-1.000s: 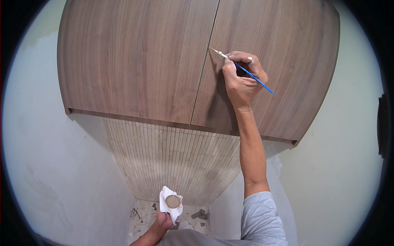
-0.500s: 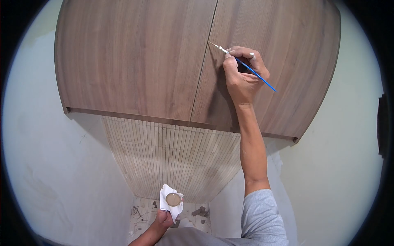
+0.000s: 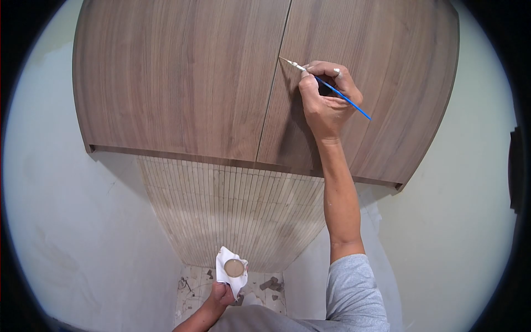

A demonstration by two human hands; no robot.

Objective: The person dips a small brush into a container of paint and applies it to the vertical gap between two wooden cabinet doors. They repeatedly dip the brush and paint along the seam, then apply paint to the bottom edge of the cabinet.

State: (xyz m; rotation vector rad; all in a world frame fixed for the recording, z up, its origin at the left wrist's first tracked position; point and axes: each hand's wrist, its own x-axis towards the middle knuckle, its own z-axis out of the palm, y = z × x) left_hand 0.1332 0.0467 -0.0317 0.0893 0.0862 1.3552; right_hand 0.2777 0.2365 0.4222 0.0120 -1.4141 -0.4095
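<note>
My right hand (image 3: pixel 330 99) pinches a thin blue-handled brush (image 3: pixel 349 101) near its pale ferrule. The brush's fine tip lies at the dark seam between two wood-grain panels (image 3: pixel 177 77), on the edge of the right panel (image 3: pixel 381 72). White smears mark a finger of this hand. Low in the view, my left hand (image 3: pixel 223 293) is closed around a white cloth or paper (image 3: pixel 224 259) and a small round container (image 3: pixel 234 268) with beige-brown contents. Part of its fingers is hidden beneath them.
Below the panels is a ribbed, slatted pale surface (image 3: pixel 232 205). Pale walls (image 3: pixel 116 232) stand left and right. Dark scraps (image 3: pixel 271 284) lie on the tiled floor at the bottom. A dark object (image 3: pixel 515 169) is at the far right edge.
The brush and my right hand have shifted very slightly left. My left hand, with the cloth and container, has barely moved.
</note>
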